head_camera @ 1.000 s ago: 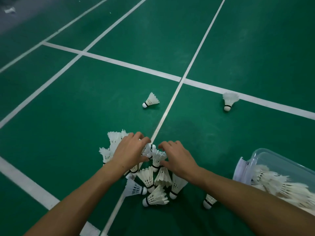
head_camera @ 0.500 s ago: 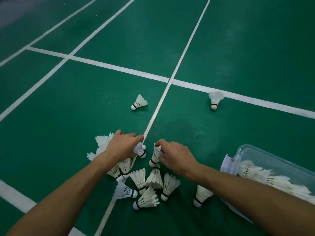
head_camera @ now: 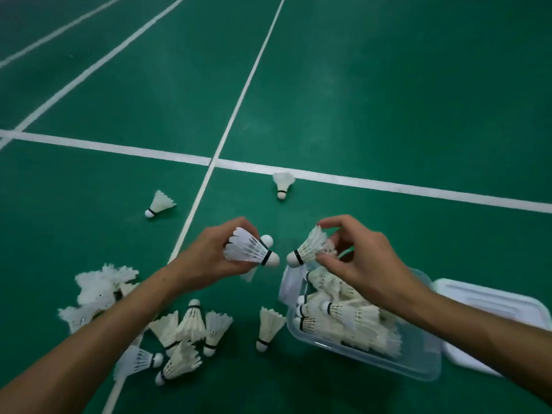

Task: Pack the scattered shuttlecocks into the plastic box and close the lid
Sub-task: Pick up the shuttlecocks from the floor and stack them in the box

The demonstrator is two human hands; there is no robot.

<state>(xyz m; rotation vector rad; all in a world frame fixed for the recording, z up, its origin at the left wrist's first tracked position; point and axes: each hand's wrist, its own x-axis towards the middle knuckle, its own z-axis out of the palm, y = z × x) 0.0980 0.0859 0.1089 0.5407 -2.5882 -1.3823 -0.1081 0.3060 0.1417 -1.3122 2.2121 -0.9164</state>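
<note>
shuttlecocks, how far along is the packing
Partly done. The box already holds many shuttlecocks. In hand: the left hand grips a few and the right hand pinches one above the box. Left: the floor pile, two strays, then the lid.

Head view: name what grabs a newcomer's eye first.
Two hands raised mid-frame: the left hand grips shuttlecocks, the right hand pinches one above the plastic box, already heaped with them. A loose pile lies on the green court lower left; the lid sits right of the box.
</note>
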